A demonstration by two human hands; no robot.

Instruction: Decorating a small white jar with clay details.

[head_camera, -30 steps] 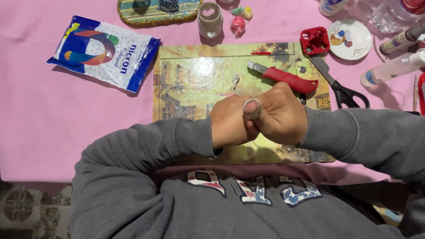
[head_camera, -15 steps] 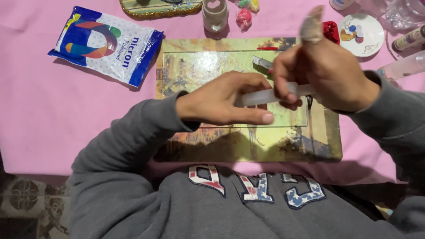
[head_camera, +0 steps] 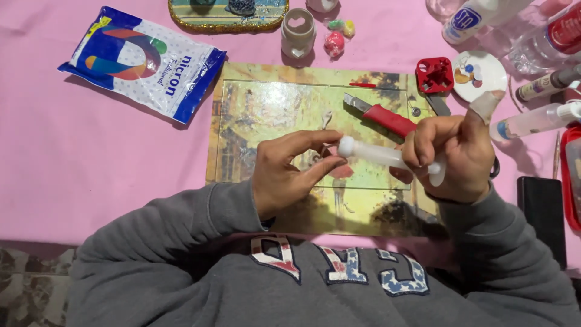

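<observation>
The right hand (head_camera: 451,154) is closed around a translucent white tube (head_camera: 387,155), holding it level above the picture board (head_camera: 266,109), with the capped end pointing toward nine o'clock. The forefinger of that hand sticks up with a bit of pale tape or bandage on its tip. The left hand (head_camera: 290,172) meets the tube's cap, thumb and forefinger half curled and pinching at something small and dark just under it; what that is I cannot tell. As a judgement, the work looks to be at an early stage: the cap seems to be on, no glue or paint shows on the board, and the red utility knife (head_camera: 387,119) lies unused at twelve o'clock from the tube.

The counter (head_camera: 91,157) is covered with a pink cloth. At ten o'clock lies a blue and white plastic bag (head_camera: 142,60). At twelve o'clock stand a small beige cup (head_camera: 298,33) with a heart cut-out and a gold-rimmed tray (head_camera: 227,15). At two o'clock sit a red square piece (head_camera: 434,74), a round white dish (head_camera: 481,74) and several bottles (head_camera: 532,118). A dark flat block (head_camera: 541,212) lies at four o'clock. Patterned floor tiles (head_camera: 27,275) show at eight o'clock.
</observation>
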